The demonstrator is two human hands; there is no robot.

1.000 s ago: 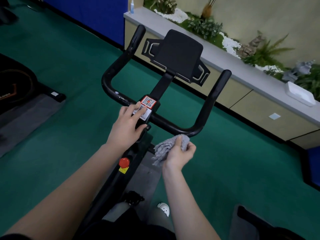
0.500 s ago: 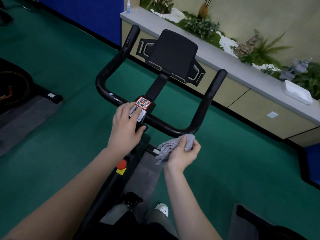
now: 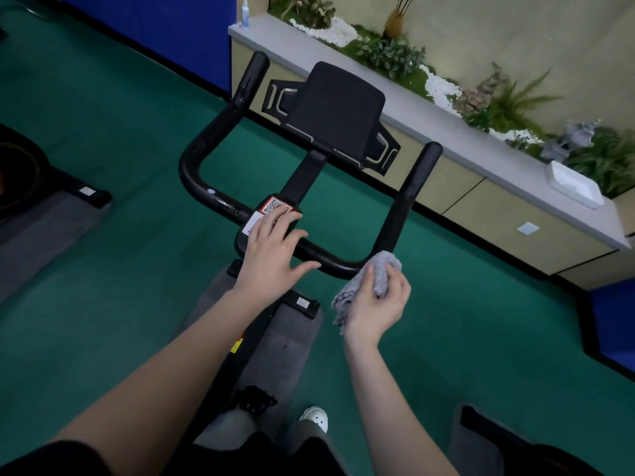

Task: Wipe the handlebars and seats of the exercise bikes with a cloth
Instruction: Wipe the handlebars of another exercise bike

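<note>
i see my right hand (image 3: 376, 304) pinching the grey cloth (image 3: 364, 286) at the handlebar (image 3: 319, 259) bend, my left hand (image 3: 271, 252) flat with fingers spread just left of it, so the loosely bunched cloth may slip off the round bar.

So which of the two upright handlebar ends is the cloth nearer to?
The right upright end. The grey cloth, held in the right hand, sits at the bend below it; the left upright end stands far across.

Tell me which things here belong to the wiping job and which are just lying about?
Part of the job:
- grey cloth, held in the right hand
- black handlebars
- left hand, resting on the handlebars' middle

Just lying about:
- spray bottle on the counter
- white tray
- plants
- tablet holder
</note>
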